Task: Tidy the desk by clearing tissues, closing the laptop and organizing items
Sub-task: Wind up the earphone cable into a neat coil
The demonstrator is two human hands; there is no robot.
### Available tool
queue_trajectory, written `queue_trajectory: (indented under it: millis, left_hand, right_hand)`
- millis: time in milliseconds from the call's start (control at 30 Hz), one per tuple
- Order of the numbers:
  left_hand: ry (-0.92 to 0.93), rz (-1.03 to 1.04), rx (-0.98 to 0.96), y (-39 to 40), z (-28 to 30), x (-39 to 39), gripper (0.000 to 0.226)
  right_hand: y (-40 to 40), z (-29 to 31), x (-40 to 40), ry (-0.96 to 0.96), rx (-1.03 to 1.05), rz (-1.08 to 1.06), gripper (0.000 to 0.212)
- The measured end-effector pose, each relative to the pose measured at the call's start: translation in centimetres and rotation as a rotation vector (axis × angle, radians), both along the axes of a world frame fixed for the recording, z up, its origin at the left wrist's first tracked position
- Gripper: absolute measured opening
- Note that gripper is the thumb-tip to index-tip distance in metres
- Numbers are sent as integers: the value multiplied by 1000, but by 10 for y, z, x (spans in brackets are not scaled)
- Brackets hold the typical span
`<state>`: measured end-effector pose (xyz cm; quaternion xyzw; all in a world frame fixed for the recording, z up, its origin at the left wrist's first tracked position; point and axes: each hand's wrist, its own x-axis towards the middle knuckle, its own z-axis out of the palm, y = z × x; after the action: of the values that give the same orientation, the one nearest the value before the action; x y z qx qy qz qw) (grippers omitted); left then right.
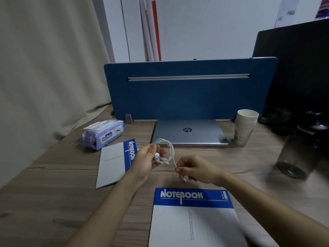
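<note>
White wired earphones (166, 150) hang coiled in loops above the middle of the wooden desk (53, 184). My left hand (146, 161) grips the coil, an earbud showing at its fingers. My right hand (194, 169) pinches the cable's loose end, just right of the coil. The silver laptop (188, 132) lies closed behind my hands, against the blue divider (187, 97). A purple pack of wet tissues (103, 134) sits at the left. One blue-and-white notebook (115, 163) lies under my left wrist, another (194, 220) at the front edge.
A stack of paper cups (244, 126) stands right of the laptop. A dark glass bottle (299, 150) and a black bag (302, 68) occupy the right side. A beige curtain (44, 68) hangs along the left.
</note>
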<state>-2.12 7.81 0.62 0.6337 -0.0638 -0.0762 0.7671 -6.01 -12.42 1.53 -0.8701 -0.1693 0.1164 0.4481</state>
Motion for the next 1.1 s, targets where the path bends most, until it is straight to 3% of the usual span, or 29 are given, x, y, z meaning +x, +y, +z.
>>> queue_trajectory:
  millis: [267,367,500,700,1000,1100]
  left_hand:
    - [77,86,-228,4,-1,6,22]
    - [37,95,-210,4,-3,8,24]
    - [-4,75,-75,1,-8,5,21]
    - [35,-46,100,-1,-6,-6,21]
    - [65,-200,178,-4,-6,-15,29]
    - [72,-205,153,-6,-5,-16,28]
  right_hand:
    - [1,-13,0,-169,-282,-48,16]
    - [7,-12,-3,-407,-351,-50,19]
    - [15,-1,-6,-660,-252,-54,8]
    - [18,9,-3,-539,-25,-84,12]
    - [15,-2,1,-693,-182,-173,7]
    - [13,-4,2,-689,-144,-178,13]
